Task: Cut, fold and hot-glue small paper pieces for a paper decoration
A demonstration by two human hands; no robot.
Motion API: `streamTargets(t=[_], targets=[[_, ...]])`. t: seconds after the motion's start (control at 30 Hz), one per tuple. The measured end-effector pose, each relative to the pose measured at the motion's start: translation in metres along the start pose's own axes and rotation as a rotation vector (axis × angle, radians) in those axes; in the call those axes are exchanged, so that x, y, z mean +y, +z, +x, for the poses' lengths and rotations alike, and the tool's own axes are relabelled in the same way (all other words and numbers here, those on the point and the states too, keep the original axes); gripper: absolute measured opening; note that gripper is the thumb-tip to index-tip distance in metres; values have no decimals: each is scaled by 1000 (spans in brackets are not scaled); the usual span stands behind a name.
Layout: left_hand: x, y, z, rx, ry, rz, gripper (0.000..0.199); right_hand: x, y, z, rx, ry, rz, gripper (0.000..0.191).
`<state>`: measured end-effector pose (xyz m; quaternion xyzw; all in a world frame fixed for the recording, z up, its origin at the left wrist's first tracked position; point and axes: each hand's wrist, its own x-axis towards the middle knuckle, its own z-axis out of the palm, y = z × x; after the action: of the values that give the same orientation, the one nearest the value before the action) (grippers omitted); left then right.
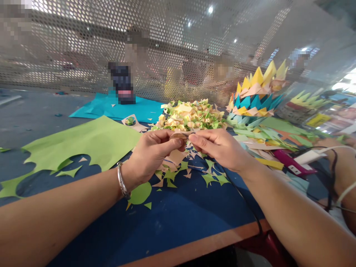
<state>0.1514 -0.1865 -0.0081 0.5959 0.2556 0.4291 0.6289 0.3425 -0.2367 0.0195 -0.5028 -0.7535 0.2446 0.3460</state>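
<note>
Both hands meet over the middle of the blue table. My left hand, with a silver bracelet at the wrist, pinches a small brownish piece between thumb and fingers. Close beside it, my right hand is closed, thumb against forefinger, at that piece's right end; what its fingertips grip is too small to name. Just behind the hands lies a heap of small folded green, cream and peach paper pieces. Green and peach scraps are scattered below the hands.
A cut green sheet and a blue sheet lie left. Right stand a layered pointed-paper stack, paper strips, a magenta device and cables. Another person's arm is at far right. A perforated metal screen rises behind.
</note>
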Motion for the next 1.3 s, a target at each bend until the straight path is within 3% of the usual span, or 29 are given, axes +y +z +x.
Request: streamTargets(t=[1.3], targets=[[0, 0, 0, -42, -26, 121, 12, 0, 0, 1, 27, -35, -176, 53]])
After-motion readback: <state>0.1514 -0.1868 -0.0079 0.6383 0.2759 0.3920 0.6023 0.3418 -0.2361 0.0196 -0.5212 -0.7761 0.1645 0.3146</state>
